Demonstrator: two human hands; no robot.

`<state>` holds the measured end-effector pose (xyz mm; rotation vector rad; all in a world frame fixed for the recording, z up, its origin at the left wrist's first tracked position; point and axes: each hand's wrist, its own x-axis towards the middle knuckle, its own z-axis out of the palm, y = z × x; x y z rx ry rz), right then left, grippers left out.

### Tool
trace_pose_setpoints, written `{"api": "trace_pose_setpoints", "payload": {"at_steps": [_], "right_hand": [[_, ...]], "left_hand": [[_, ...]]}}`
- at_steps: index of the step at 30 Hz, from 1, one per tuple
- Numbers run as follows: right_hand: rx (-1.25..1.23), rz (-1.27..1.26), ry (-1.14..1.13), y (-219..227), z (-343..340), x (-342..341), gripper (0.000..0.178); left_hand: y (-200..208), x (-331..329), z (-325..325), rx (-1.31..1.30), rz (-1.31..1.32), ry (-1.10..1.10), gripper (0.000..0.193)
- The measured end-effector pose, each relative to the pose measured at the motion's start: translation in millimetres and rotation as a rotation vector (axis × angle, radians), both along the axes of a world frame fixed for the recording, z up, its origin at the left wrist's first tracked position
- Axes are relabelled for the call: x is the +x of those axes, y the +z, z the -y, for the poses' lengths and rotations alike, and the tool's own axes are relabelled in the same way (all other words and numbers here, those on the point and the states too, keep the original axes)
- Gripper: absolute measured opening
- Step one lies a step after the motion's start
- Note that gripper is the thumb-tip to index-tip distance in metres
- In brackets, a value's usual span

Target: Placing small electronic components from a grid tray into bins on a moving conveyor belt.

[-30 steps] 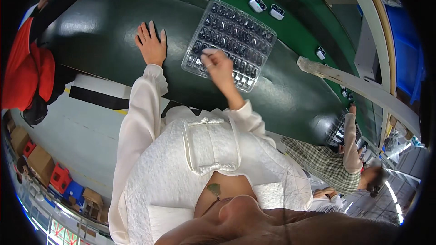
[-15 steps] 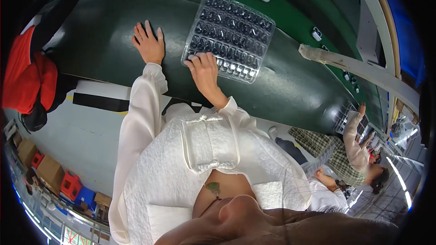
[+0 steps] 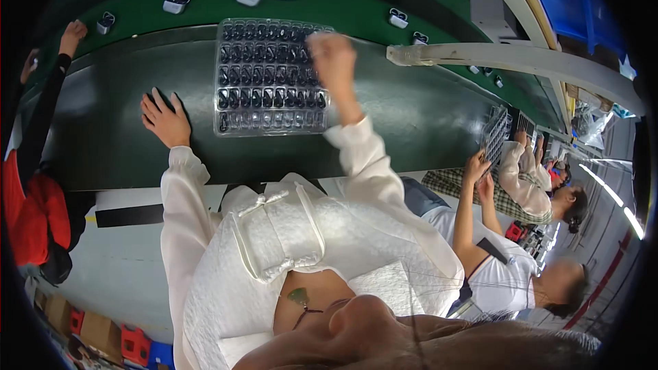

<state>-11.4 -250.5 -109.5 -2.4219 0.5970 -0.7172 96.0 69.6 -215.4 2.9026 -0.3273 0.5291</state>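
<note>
A clear tray (image 3: 271,75) lies on the dark tabletop (image 3: 411,123), most pockets holding dark parts; its near row looks empty. The left hand (image 3: 164,118) rests flat, released, beside the tray; the right hand (image 3: 332,58) blurs over its far corner, grip unclear.

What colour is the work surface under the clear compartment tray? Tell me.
Dark green, seen in the head view: the work surface lies under the clear tray.

The right hand (image 3: 334,55) has moved up from the near edge of the clear tray (image 3: 271,77) to its far corner, and looks blurry. The tray now sits more straight in front of the person.
</note>
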Motion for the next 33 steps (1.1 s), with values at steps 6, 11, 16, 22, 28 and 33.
{"api": "trace_pose_setpoints", "payload": {"at_steps": [6,11,16,22,28,33], "right_hand": [[-0.383,-0.321,-0.391,-38,182,-36,0.014],[-0.421,-0.863,-0.66,-54,256,-40,0.02],[-0.095,-1.003,-0.726,-36,273,-30,0.022],[0.243,-1.176,-0.57,-36,289,-28,0.019],[0.178,-1.312,-0.458,-58,300,-33,0.019],[-0.125,-1.1,-0.486,-66,313,-54,0.017]], "left_hand": [[10,3,7,-0.004,-0.009,-0.047,0.05],[11,3,5,0.012,-0.021,-0.053,0.049],[13,1,2,0.011,-0.042,-0.033,0.049],[18,2,0,0.006,-0.048,-0.026,0.049],[15,3,4,-0.017,-0.053,-0.039,0.05],[5,8,12,-0.035,-0.042,-0.068,0.05]]}}
